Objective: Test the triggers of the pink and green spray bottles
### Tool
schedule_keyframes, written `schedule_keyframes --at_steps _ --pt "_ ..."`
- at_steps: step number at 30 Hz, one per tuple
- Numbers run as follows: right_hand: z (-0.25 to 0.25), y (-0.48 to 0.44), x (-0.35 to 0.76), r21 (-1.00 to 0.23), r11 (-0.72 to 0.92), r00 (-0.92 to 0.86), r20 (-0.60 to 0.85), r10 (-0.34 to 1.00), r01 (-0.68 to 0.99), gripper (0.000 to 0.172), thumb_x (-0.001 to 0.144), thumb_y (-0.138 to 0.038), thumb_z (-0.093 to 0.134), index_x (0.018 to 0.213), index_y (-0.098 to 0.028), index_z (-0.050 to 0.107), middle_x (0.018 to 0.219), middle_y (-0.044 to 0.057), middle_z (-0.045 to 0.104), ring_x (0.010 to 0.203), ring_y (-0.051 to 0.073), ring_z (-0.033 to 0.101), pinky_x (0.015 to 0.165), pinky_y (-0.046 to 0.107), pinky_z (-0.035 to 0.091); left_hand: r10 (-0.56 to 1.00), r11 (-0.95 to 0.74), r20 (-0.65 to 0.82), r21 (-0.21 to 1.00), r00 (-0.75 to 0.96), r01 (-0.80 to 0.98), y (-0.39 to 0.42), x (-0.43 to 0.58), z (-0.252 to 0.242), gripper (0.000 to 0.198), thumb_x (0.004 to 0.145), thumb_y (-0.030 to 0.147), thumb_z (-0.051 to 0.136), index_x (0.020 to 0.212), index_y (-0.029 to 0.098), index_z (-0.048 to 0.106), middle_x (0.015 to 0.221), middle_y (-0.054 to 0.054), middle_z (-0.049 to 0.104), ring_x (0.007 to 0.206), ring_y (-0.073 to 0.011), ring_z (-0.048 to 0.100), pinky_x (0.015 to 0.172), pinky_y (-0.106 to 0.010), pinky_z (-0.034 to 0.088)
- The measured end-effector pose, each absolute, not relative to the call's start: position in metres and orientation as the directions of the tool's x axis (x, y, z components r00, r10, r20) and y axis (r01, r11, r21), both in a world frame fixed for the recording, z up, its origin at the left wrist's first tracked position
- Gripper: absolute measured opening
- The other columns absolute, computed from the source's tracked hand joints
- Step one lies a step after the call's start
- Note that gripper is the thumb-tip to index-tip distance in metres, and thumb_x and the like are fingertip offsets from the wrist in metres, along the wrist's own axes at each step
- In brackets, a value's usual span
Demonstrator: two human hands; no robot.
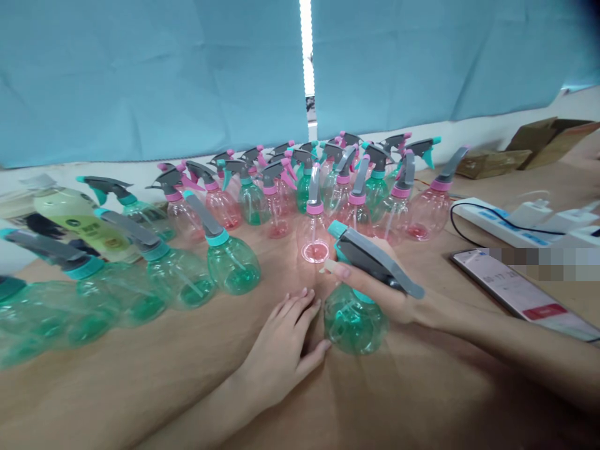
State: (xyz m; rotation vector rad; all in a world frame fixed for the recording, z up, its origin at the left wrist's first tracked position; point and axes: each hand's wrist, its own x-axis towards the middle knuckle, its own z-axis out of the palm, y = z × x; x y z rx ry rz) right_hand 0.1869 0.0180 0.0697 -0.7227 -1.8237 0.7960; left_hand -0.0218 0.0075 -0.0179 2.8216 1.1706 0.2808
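My right hand (382, 290) is wrapped round the neck of a green spray bottle (354, 322) with a grey and teal trigger head. That bottle stands upright on the table, its nozzle pointing away to the left. Just left of it, my left hand (284, 344) lies flat on the wooden table (197, 387), fingers stretched out, holding nothing. The thumb comes close to the bottle's base; I cannot tell whether they touch. Beyond my hands stands a pink spray bottle (314, 234), and to the left a green spray bottle (233, 265).
Several more green and pink spray bottles stand in rows at the left and back. A large labelled bottle (84, 219) is at far left. On the right are a phone (520, 290), a white power strip (501, 225) with cables, and cardboard boxes (539, 144). Blue sheeting (187, 75) covers the wall.
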Motion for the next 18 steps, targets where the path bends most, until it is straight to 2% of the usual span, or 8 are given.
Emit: schedule_keyframes --at_steps 2,5,9,18 --pt "0.0668 0.0187 0.1856 -0.818 0.572 -0.326 0.525 0.786 0.06 0.016 0.088 -0.025 0.06 0.079 -0.024 0.048 0.075 -0.004 0.054 0.061 0.01 0.053 0.054 0.024 0.041 0.714 -0.7 0.127 0.14 0.689 0.7 0.0072 -0.0208 -0.0166 0.054 0.093 0.041 0.055 0.136 0.011 0.048 0.146 -0.017 0.047 0.136 -0.0306 0.043 0.112 -0.055 0.035" --pt "0.0661 0.0194 0.1835 -0.862 0.506 -0.328 0.473 0.817 0.017 0.016 0.084 -0.022 0.063 0.08 -0.023 0.047 0.086 -0.003 0.058 0.06 0.008 0.054 0.049 0.022 0.04 0.717 -0.696 0.123 0.153 0.686 0.701 0.0069 -0.0195 -0.0148 0.053 0.092 0.041 0.055 0.135 0.012 0.049 0.145 -0.017 0.049 0.136 -0.031 0.044 0.112 -0.054 0.036" --pt "0.0723 0.0177 0.1815 -0.874 0.485 -0.315 0.453 0.834 0.027 0.02 0.081 -0.021 0.063 0.076 -0.022 0.043 0.08 -0.003 0.054 0.055 0.007 0.05 0.043 0.022 0.034 0.717 -0.697 0.128 0.154 0.686 0.7 0.007 -0.019 -0.0136 0.051 0.092 0.041 0.055 0.134 0.013 0.049 0.145 -0.017 0.049 0.135 -0.0314 0.044 0.111 -0.055 0.036" --pt "0.0685 0.0201 0.1805 -0.86 0.508 -0.314 0.469 0.826 0.051 0.016 0.083 -0.027 0.062 0.081 -0.023 0.046 0.072 -0.005 0.049 0.052 0.007 0.046 0.042 0.023 0.032 0.713 -0.701 0.141 0.158 0.687 0.695 0.0076 -0.019 -0.0145 0.051 0.093 0.04 0.054 0.134 0.012 0.048 0.145 -0.017 0.049 0.135 -0.0318 0.045 0.11 -0.056 0.038"
